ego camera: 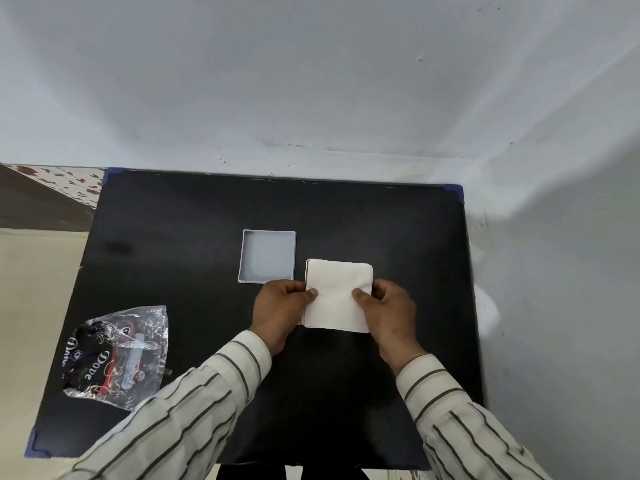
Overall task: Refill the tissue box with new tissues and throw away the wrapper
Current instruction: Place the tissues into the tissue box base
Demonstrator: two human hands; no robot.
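A stack of white folded tissues is held just above the black table, right of centre. My left hand grips its left edge and my right hand grips its right edge, thumbs on top. An open, shallow white tissue box lies flat on the table just up and left of the stack, with nothing inside. The clear plastic wrapper, printed with dark and red graphics, lies crumpled at the table's near left.
The black table stands against a pale wall at the back and right. Blue corner guards mark its corners. A beige floor lies beyond the left edge.
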